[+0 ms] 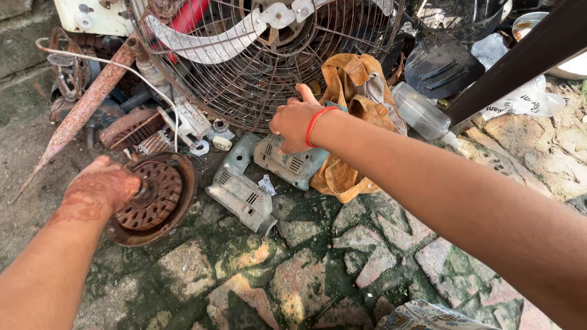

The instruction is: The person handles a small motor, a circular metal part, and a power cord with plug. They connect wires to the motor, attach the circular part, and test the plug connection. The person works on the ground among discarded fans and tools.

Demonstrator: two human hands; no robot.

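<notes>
While the left hand (101,186) closes around the short shaft at the centre of a rusty round motor part (153,198), the right hand (295,120) rests on the upper of two grey tool casing halves (292,164) lying on the mossy stone floor (318,269). The left grip appears wrapped fully round the shaft; the right grip is loosely curled, thumb raised, pressing on the casing rather than enclosing it, though the fingertips are hidden. The step in hand looks like steadying and sorting dismantled parts. The next move would likely call for a firmer hold on the casing before lifting. That casing lies flat, long axis running left to right, with its narrower neck toward the left. The second casing half (241,194) points diagonally, toward the lower right. A rusted fan guard (244,67) and a tan cloth (358,104) stand just behind.
</notes>
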